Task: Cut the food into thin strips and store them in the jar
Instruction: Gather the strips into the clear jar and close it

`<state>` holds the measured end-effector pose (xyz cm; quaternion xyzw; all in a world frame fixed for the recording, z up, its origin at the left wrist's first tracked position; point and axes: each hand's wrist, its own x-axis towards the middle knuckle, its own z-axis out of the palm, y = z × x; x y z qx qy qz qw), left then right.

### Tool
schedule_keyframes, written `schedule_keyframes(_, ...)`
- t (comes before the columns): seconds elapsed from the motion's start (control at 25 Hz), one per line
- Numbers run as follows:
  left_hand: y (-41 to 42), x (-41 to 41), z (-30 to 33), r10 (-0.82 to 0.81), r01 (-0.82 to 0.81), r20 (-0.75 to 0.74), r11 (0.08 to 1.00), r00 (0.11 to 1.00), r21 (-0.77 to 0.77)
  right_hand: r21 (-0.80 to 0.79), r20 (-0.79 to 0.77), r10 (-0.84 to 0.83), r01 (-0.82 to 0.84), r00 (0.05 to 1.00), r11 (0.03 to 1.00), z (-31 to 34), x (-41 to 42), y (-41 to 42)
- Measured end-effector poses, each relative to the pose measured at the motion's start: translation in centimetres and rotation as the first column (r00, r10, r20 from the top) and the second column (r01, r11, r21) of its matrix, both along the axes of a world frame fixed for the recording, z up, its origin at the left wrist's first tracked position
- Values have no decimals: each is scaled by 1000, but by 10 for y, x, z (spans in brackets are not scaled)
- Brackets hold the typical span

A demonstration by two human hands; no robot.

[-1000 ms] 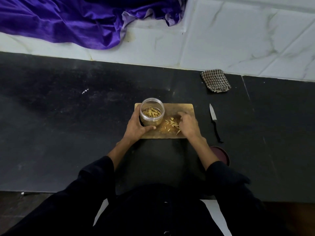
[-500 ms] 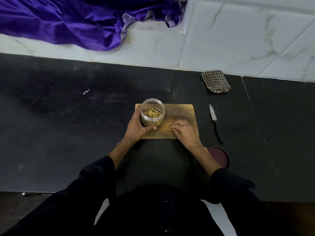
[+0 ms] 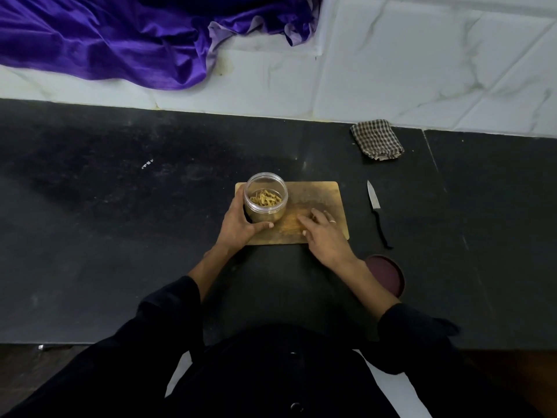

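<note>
Clear jar [image 3: 265, 198], pale yellow strips [image 3: 265, 198] inside

1. There is a single view, from a wide-angle camera worn on the person's head, so no second view shares any of the scene.
2. It looks forward and steeply down over the person's dark-clothed chest and both sleeves, which fill the bottom edge.
3. The black counter [image 3: 90, 236] spans the middle, with the cutting board [image 3: 313, 200] near the frame's centre, within arm's reach.
4. The top takes in the white tiled wall [image 3: 422, 70] behind the counter and a purple cloth [image 3: 105, 34] at upper left.
5. Straight edges bow slightly toward the borders.
</note>
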<state>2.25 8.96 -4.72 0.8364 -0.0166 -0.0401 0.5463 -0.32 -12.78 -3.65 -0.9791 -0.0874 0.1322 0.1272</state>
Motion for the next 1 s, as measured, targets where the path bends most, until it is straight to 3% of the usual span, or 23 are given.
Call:
schedule_keyframes(0.12, 0, 0, -3, -2, 2, -3, 1000, 1000, 3, -102, 79, 17, -9, 997, 995, -4, -9, 6)
schedule_keyframes(0.32, 1, 1, -4, -4, 4, 0, 1000, 1000, 7, -24, 206, 100, -97, 973, 995, -10, -13, -7)
schedule_keyframes(0.52, 1, 1, -4, -2, 2, -2, 1000, 1000, 2, -23, 389, 247, -259, 887, 966, -16, -6, -16)
schedule_keyframes(0.6, 1, 1, -3, -4, 4, -2, 1000, 1000, -2, 81, 381, 195, -243, 904, 967, -14, 0, -16)
schedule_keyframes(0.64, 1, 1, -2, -7, 7, 0, 1000, 1000, -5, 210, 362, 72, -157, 930, 965, -13, 4, -15)
schedule_keyframes(0.68, 1, 1, -2, -6, 6, 2, 1000, 1000, -7, 386, 297, -119, -5, 947, 923, -10, 7, -13)
schedule_keyframes(0.72, 1, 1, -2, -5, 5, 4, 1000, 1000, -10, 565, 153, -331, 193, 931, 802, -5, 10, -12)
schedule_keyframes(0.76, 1, 1, -2, -4, 4, 4, 1000, 1000, -13, 700, -53, -484, 378, 873, 606, 1, 15, -11)
schedule_keyframes(0.84, 1, 1, -2, -3, 3, 6, 1000, 1000, -14, 806, -374, -537, 551, 757, 217, 17, 24, -13)
schedule_keyframes(0.88, 1, 1, -2, -3, 3, 11, 1000, 1000, -14, 818, -441, -510, 565, 738, 111, 26, 28, -14)
schedule_keyframes(0.92, 1, 1, -2, -4, 4, 16, 1000, 1000, -18, 828, -461, -487, 557, 742, 66, 38, 32, -14)
schedule_keyframes(1.0, 1, 1, -1, -3, 4, 18, 1000, 1000, -26, 858, -431, -445, 509, 785, 66, 62, 42, -7)
